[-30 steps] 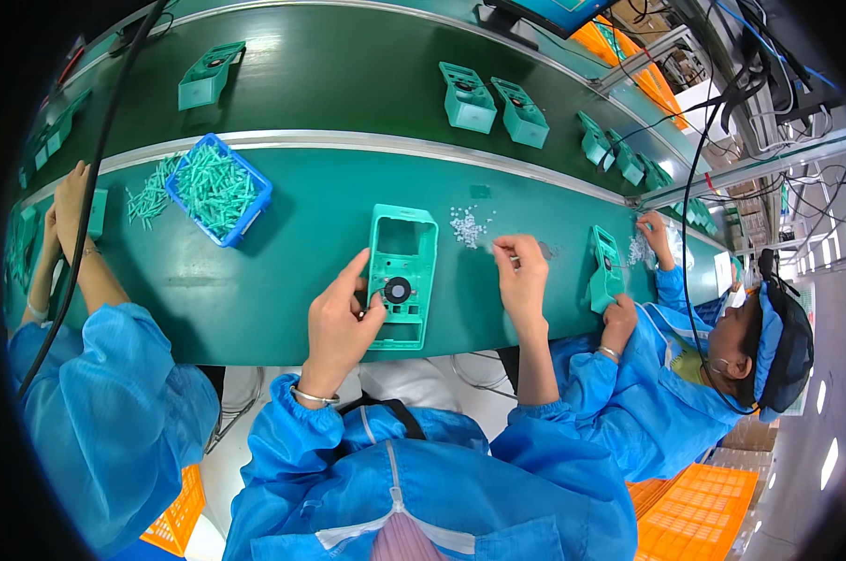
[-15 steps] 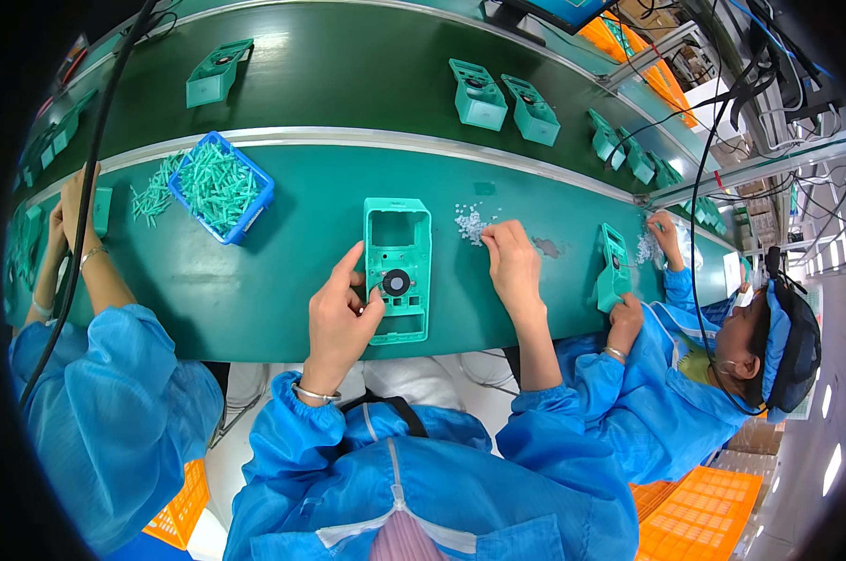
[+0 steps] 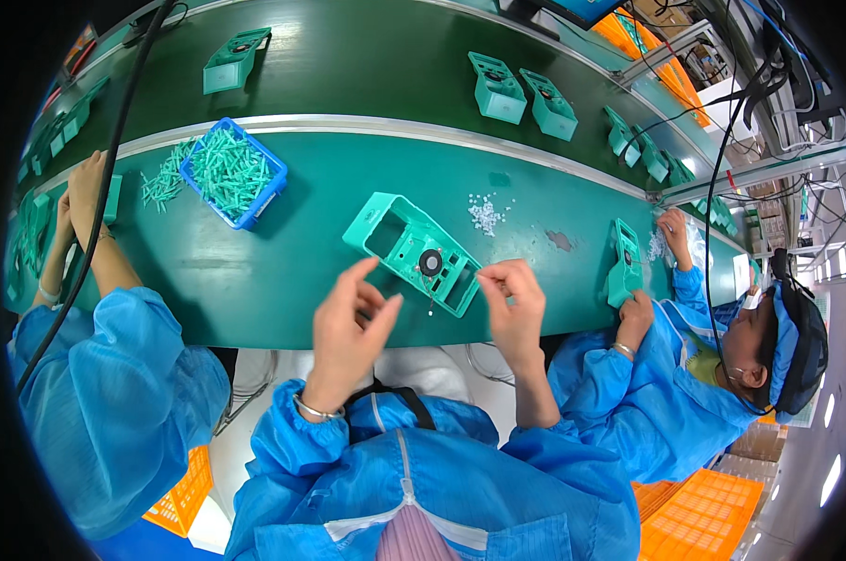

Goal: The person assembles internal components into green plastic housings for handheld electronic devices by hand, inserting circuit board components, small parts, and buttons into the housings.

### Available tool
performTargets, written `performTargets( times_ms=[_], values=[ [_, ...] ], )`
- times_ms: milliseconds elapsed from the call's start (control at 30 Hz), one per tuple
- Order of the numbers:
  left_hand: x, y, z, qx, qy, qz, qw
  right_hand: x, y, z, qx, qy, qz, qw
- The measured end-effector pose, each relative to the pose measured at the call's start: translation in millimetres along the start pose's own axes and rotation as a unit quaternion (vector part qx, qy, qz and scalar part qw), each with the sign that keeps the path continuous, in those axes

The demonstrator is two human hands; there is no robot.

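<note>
A hollow rectangular green plastic housing (image 3: 406,252) is angled near the front edge of the green bench (image 3: 283,280), flanked by the unclenched left hand (image 3: 346,325) and the right hand (image 3: 516,307), whose grip cannot be told.

Wide free lane on the green tabletop (image 3: 241,290) between the left co-worker's forearm (image 3: 113,257) and the left hand (image 3: 346,323), running up between the blue bin (image 3: 272,192) and the green housing (image 3: 406,249), which blocks the middle between left hand and right hand (image 3: 515,304). Metal rail (image 3: 348,125) bounds the back, loose green pieces (image 3: 166,182) crowd the bin's left side, white bits (image 3: 485,215) lie beyond the right hand. Narrower passage right of that hand, stopped by the co-worker's housing (image 3: 626,266).
</note>
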State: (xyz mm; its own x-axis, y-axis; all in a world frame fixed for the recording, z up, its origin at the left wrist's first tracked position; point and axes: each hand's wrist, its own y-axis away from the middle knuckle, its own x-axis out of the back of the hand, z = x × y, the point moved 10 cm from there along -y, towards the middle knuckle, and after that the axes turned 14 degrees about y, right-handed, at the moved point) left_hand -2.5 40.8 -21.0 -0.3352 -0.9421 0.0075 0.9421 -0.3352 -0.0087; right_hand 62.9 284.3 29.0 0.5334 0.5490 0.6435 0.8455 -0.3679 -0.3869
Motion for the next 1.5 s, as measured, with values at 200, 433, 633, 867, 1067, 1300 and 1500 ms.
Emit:
performTargets(
  times_ms=[200, 433, 633, 867, 1067, 1300, 1500],
  values=[
    [4.1, -59.4, 72.3, -0.233, -0.218, -0.05, 0.947, -15.4, -1.3, 7.4, -0.005, 0.062, 0.004, 0.998],
    [-35.9, -85.5, 43.3, -0.178, -0.222, -0.262, 0.922, -31.2, -8.1, 3.0, 0.005, 0.16, 0.017, 0.987],
    [-34.6, -80.0, 39.2, -0.155, -0.144, -0.26, 0.942, -29.3, -9.8, -9.1, 0.051, 0.229, 0.054, 0.971],
    [-33.1, -77.8, 38.2, -0.16, -0.132, -0.241, 0.948, -29.4, -9.7, -19.2, 0.074, 0.283, 0.064, 0.954],
    [-31.6, -77.8, 39.5, -0.174, -0.122, -0.239, 0.947, -34.8, -12.1, -29.8, 0.111, 0.334, 0.047, 0.935],
    [-31.7, -77.0, 41.0, -0.177, -0.118, -0.241, 0.947, -46.9, -8.7, -42.6, 0.188, 0.414, -0.017, 0.891],
    [-30.6, -77.1, 39.6, -0.176, -0.131, -0.242, 0.945, -41.2, -11.4, -33.8, 0.207, 0.392, -0.161, 0.882]
  ],
)
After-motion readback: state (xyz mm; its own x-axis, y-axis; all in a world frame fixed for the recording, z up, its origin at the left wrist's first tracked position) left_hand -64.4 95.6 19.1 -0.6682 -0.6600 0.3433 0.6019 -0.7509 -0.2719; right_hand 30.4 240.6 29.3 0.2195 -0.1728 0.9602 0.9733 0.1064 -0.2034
